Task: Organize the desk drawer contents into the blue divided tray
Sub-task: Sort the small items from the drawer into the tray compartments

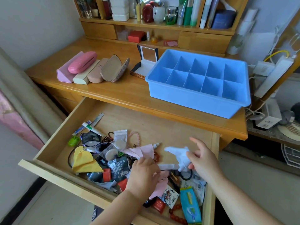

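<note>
The right hand is seen over the open drawer, a crumpled white cloth pinched between thumb and curled fingers, the index finger extended. The left hand is laid palm-down on the clutter, fingers bent onto a pink cloth; a grip cannot be confirmed. The blue divided tray is set on the worktop behind the drawer, its visible compartments unfilled.

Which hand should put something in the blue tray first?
Probably the right hand: it already holds a white cloth and is nearer the blue tray. The left hand is down among the drawer clutter.
</note>
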{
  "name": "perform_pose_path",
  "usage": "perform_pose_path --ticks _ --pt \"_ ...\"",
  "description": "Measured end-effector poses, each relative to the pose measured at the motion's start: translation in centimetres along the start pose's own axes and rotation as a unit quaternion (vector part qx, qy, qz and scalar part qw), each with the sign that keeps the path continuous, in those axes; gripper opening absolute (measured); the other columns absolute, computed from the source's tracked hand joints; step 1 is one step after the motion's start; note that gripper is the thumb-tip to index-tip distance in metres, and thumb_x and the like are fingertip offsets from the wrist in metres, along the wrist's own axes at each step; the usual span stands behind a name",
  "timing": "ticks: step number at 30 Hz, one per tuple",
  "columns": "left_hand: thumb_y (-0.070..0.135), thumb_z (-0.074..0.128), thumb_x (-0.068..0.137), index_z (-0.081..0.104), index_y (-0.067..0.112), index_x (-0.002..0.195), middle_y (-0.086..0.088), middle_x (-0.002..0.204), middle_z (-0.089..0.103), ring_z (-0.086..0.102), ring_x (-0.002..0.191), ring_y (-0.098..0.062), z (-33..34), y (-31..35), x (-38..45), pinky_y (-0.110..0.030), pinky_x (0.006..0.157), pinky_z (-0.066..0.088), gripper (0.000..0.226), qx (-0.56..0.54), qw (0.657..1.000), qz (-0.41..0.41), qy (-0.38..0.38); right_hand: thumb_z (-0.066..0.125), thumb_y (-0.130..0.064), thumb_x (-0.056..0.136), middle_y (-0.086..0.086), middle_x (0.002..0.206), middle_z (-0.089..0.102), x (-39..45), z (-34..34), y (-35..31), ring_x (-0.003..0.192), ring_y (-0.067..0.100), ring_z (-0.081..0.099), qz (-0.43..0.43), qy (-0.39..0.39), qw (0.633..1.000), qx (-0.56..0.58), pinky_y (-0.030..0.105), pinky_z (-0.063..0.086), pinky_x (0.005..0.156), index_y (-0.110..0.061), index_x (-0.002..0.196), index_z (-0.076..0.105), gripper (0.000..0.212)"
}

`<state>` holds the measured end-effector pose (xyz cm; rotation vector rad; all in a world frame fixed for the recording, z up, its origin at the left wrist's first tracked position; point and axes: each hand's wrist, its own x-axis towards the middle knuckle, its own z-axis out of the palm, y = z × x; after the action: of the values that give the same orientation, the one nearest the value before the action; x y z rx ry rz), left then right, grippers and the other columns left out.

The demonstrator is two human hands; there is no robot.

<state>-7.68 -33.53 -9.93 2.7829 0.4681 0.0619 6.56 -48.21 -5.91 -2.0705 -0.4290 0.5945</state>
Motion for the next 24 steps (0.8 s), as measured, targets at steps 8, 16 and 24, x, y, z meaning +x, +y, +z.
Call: perform_pose_path --ticks 8,16,24 --pt "0.019 0.062 0.087 0.071 0.022 0.08 0.004 0.067 0.07 0.06 0.059 -0.008 -4.5 2.8 2.3 -0.021 0.059 0.051 0.012 -0.509 0.848 -0.141 0.037 0.066 -0.021 0.087 -0.002 0.073 0.07 -1.5 1.6 -1.4 0.066 0.008 0.065 -0.078 -0.102 0.992 -0.011 0.027 0.05 0.064 -0.021 0.074 0.069 0.013" --pt "0.005 0.047 0.087 0.055 0.026 0.121 0.002 0.128 0.046 0.047 0.112 -0.019 -2.3 -6.3 3.7 -0.031 0.084 0.049 0.041 0.096 0.984 -0.121 -0.087 0.062 -0.02 0.089 0.001 0.067 0.07 0.8 -0.7 -0.6 0.065 0.015 0.067 -0.01 0.044 0.992 0.116 0.036 0.052 0.063 -0.025 0.068 0.069 0.023" --pt "0.012 0.058 0.089 0.062 0.016 0.082 -0.013 0.071 0.062 0.054 0.06 -0.015 -6.1 -1.1 3.9 -0.026 0.058 0.046 0.009 -0.417 0.891 -0.158 0.08 0.061 -0.016 0.09 0.003 0.084 0.074 1.1 1.5 -1.6 0.084 0.022 0.071 0.015 -0.044 0.987 0.154 0.037 0.058 0.079 -0.019 0.088 0.07 0.01"
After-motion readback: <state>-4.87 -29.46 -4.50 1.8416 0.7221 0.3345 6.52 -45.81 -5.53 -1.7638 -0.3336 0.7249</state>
